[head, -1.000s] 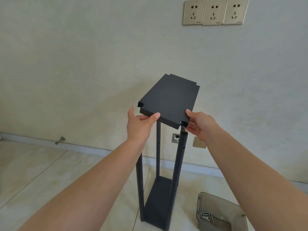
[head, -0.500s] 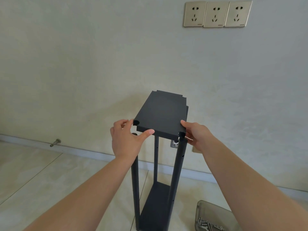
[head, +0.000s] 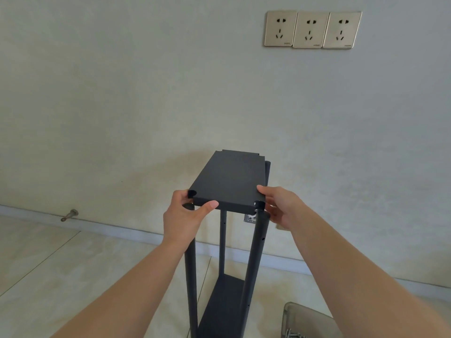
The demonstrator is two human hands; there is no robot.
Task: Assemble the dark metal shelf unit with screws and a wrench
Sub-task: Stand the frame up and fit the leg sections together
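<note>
A dark metal shelf panel [head: 229, 181] lies nearly flat at the top of the shelf frame's upright posts [head: 255, 259]. My left hand [head: 186, 217] grips its near left corner, thumb against the front edge. My right hand [head: 283, 208] holds the near right corner, where a notch sits over the right front post. A lower shelf [head: 224, 306] is fixed between the posts near the floor. The far left post is hidden behind the panel.
A grey plastic tray [head: 307, 320] holding screws sits on the tiled floor at the lower right. A metal door stop [head: 69, 215] projects from the skirting at the left. Three wall sockets [head: 312, 29] are high on the wall behind.
The panel has come down from a tilted position above the posts and now lies almost level on their tops. Both hands moved down with it.
</note>
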